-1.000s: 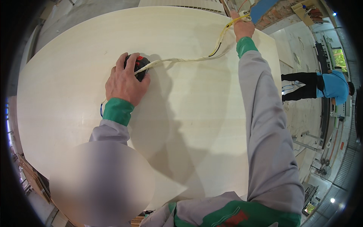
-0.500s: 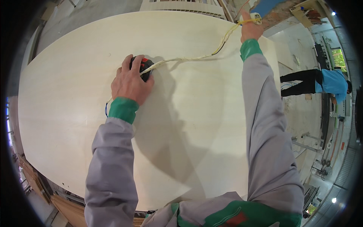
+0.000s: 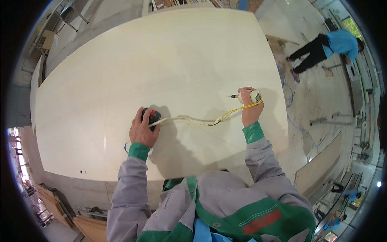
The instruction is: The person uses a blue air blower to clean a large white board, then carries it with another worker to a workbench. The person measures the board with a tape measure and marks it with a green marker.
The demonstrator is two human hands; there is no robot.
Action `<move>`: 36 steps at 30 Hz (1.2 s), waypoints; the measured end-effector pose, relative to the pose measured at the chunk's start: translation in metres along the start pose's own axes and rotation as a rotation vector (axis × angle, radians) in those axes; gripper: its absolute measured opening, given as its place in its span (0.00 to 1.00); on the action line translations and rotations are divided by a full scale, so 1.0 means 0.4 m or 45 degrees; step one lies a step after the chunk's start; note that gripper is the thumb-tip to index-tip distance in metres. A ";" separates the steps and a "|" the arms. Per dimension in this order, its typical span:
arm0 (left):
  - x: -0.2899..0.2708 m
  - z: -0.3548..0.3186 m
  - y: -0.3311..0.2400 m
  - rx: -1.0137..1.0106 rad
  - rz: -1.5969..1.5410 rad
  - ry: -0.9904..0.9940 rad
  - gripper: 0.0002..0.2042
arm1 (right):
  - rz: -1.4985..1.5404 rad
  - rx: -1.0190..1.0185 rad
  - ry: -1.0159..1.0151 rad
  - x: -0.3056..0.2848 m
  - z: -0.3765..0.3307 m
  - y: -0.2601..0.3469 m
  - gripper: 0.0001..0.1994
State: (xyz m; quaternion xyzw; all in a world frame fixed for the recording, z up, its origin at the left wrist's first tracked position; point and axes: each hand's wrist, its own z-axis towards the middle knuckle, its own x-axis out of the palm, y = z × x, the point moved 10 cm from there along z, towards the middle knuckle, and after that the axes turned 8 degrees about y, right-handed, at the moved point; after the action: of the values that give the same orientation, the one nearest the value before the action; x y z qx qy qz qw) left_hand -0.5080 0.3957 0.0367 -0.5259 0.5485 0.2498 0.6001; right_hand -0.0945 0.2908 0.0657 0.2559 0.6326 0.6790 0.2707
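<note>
My left hand [image 3: 142, 132] is closed around a black and red battery pack [image 3: 154, 115] at the near middle of a large cream panel [image 3: 113, 76]. To the right, my right hand [image 3: 251, 113] wraps round a small cream hand drill [image 3: 245, 97] made from a bare motor. Its dark chuck carries a thin bit that points left, just over the panel. A taped cream cable [image 3: 183, 118], with yellow wire at the drill end, runs between the battery pack and the drill. A short blue wire [image 3: 125, 148] hangs beside my left wrist.
A person in a blue shirt [image 3: 338, 42] stands on the floor beyond the panel's right edge, near blue hose [image 3: 287, 90] lying in loops. Brown boards [image 3: 89, 228] lean at lower left. A metal-legged stand [image 3: 71, 16] is at far left.
My right hand has come back from the panel's far right corner toward me with the drill. My left hand keeps the battery pack. The view has shifted, showing more of my torso.
</note>
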 end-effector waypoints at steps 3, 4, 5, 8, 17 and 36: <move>0.011 -0.196 0.047 0.034 0.025 0.064 0.34 | 0.020 0.084 -0.059 -0.068 -0.164 -0.013 0.11; 0.008 -0.253 0.061 0.045 0.030 0.080 0.35 | 0.027 0.105 -0.076 -0.088 -0.219 -0.010 0.11; 0.006 -0.292 0.078 0.043 0.036 0.100 0.35 | 0.017 0.117 -0.095 -0.104 -0.267 -0.003 0.11; 0.005 -0.356 0.122 0.096 0.085 0.183 0.36 | -0.005 0.145 -0.135 -0.128 -0.393 0.018 0.11; -0.051 -0.354 0.194 0.492 0.124 0.236 0.36 | -0.008 0.185 -0.224 -0.056 -0.683 0.032 0.09; -0.142 -0.371 0.444 0.660 0.128 0.315 0.31 | -0.203 0.088 -0.039 0.269 -0.822 0.064 0.12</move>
State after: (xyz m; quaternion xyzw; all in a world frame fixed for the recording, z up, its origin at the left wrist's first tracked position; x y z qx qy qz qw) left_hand -0.7379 0.3342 0.0487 -0.3536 0.6884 0.0649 0.6300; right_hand -0.4004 0.1269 0.0692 0.2240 0.6699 0.6291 0.3246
